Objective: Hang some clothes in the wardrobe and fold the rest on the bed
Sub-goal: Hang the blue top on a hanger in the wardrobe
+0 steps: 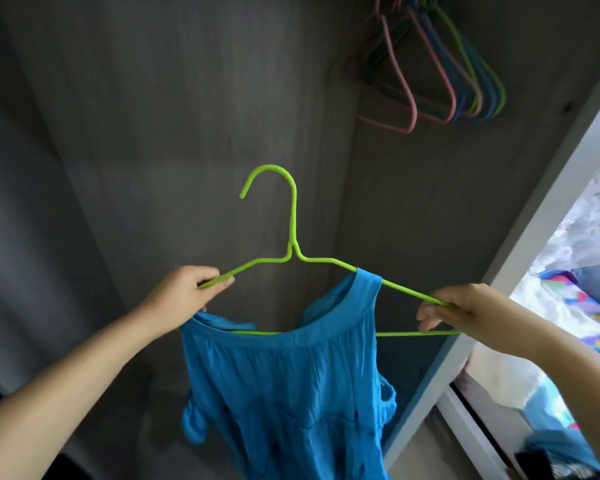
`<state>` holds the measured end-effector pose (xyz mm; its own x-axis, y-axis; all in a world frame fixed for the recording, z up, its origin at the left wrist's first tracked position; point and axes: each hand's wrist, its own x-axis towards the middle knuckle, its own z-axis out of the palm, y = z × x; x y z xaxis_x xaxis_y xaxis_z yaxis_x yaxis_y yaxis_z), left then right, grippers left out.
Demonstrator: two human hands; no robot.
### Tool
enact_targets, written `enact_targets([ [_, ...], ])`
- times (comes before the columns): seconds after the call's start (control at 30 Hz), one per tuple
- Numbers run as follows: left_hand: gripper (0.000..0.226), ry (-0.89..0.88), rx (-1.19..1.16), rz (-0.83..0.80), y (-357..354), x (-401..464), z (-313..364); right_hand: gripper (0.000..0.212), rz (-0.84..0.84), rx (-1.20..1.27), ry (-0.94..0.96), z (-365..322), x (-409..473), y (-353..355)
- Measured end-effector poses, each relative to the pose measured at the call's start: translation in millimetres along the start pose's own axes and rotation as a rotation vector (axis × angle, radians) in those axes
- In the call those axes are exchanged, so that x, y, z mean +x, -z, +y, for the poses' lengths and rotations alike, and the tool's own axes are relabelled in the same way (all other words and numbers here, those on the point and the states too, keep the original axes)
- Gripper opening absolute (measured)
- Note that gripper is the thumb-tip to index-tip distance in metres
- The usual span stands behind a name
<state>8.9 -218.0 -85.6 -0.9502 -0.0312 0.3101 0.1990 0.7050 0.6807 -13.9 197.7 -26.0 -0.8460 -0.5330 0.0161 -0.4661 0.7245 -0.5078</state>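
Inside wardrobe, L hand & R hand gripping green hanger, blue top half on

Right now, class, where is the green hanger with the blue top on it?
In the head view, the green hanger sits mid-frame inside the wardrobe, held by the left hand and right hand, below and left of the empty hangers, carrying the blue top.

Dim, grey wardrobe interior; daylight entering from the right, overexposing the bed area into glare. Soft shadow falling across the back panels. Spare hangers blurring slightly at the top. Wide-angle distortion bending the wardrobe edge and stretching the forearms at the corners.
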Motion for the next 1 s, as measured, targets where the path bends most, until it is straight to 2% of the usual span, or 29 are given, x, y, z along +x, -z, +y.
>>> enact_targets([
  [0.07, 0.049, -0.035, 0.041, -0.015, -3.6, 0.5, 4.9, 0.011, 0.038, 0.003, 0.048, -9.9, -1.3, -7.8],
  [0.17, 0.052, -0.097, 0.103, -0.019, -12.0, 2.9, 17.7, 0.029, 0.084, 0.039, 0.154, -30.4, 3.2, -35.4],
  [0.27, 0.053, -0.146, 0.143, -0.009, -18.8, -0.1, 26.9, 0.031, 0.238, 0.058, 0.191, -35.2, 10.3, -64.9],
  [0.33, 0.056, -0.193, 0.165, -0.013, -21.9, -5.2, 31.1, 0.029, 0.27, 0.069, 0.163, -30.9, 16.2, -80.7],
  [0.43, 0.061, -0.208, 0.187, -0.003, -22.3, -11.3, 36.8, 0.024, 0.273, 0.1, 0.173, -29.6, 20.7, -93.8],
  [0.53, 0.058, -0.287, 0.336, 0.07, -16.3, -20.1, 36.1, 0.021, 0.236, 0.032, 0.206, -19.9, 16.6, -92.1],
  [0.7, 0.056, -0.348, 0.407, 0.215, -8.7, -32.3, 26.8, 0.042, 0.132, -0.06, 0.186, -5.8, 4.2, -83.0],
  [0.77, 0.054, -0.348, 0.409, 0.272, -6.9, -31.8, 26.1, 0.043, 0.076, -0.031, 0.21, -14.4, 5.8, -79.3],
  [0.9, 0.046, -0.236, 0.276, 0.417, 15.3, -25.2, 15.2, 0.019, -0.101, 0.294, 0.197, -40.1, 17.9, -68.4],
  [1.0, 0.027, -0.046, 0.242, 0.627, 28.5, -16.3, 8.5, 0.021, -0.045, 0.454, 0.209, -73.3, 34.9, -70.7],
])
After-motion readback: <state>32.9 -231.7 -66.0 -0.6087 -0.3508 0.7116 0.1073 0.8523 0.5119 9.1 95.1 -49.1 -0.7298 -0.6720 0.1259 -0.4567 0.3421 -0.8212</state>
